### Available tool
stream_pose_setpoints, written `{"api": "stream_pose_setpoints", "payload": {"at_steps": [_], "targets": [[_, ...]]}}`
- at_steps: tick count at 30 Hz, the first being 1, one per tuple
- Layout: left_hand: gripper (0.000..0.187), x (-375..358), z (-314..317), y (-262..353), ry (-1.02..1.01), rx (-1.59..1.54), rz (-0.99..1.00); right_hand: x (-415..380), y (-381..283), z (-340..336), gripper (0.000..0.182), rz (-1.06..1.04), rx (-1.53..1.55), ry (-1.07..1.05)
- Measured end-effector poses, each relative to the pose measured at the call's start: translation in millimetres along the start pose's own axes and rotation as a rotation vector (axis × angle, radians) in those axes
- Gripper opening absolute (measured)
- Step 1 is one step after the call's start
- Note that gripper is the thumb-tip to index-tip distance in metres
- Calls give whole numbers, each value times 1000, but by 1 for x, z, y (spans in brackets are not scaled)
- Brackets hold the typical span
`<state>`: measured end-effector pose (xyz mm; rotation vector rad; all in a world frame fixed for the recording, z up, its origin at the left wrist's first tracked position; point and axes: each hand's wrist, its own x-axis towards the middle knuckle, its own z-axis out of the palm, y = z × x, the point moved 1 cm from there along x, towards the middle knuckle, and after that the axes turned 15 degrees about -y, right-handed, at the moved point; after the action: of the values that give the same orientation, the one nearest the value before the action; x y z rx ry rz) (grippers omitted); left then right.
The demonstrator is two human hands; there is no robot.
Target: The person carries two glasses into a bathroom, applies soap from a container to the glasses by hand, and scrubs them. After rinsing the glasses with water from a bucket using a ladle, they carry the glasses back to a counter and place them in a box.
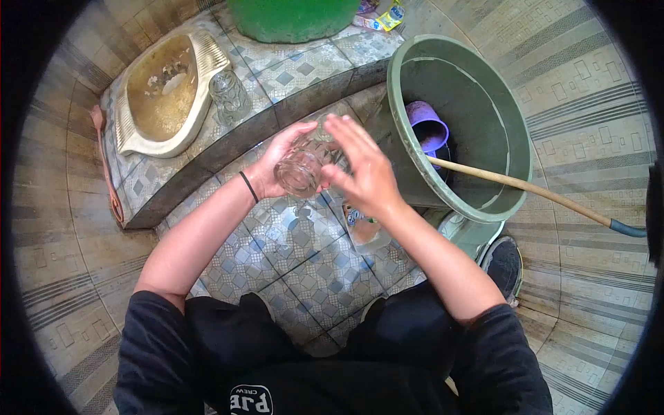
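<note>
A clear drinking glass (299, 174) is tilted in my left hand (272, 164), whose fingers wrap round its side, over the tiled floor. My right hand (366, 173) has its fingers stretched out, with the palm turned to the glass and right at its side; part of the glass is hidden behind it. On the tiled ledge ahead stands another clear glass (229, 98), beside the squat toilet (200, 111). Below my right hand, a printed packet (361, 225) lies in a clear plastic holder on the floor.
At right stands a large grey-green bucket (462, 200) with a purple dipper (430, 124) inside and a wooden handle (532, 188) across its rim. A green tub (290, 21) and sachets (384, 17) sit on the raised ledge. A long wooden spoon (105, 155) lies at left.
</note>
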<state>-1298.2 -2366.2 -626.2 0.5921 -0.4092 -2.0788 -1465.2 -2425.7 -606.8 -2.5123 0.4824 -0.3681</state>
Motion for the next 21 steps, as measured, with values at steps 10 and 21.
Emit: {"api": "stream_pose_setpoints", "payload": {"at_steps": [10, 21], "targets": [[55, 2, 4, 14, -63, 539, 299, -23, -5, 11, 62, 748, 1459, -12], [62, -2, -19, 7, 177, 263, -128, -19, -10, 11, 19, -67, -199, -283]]}}
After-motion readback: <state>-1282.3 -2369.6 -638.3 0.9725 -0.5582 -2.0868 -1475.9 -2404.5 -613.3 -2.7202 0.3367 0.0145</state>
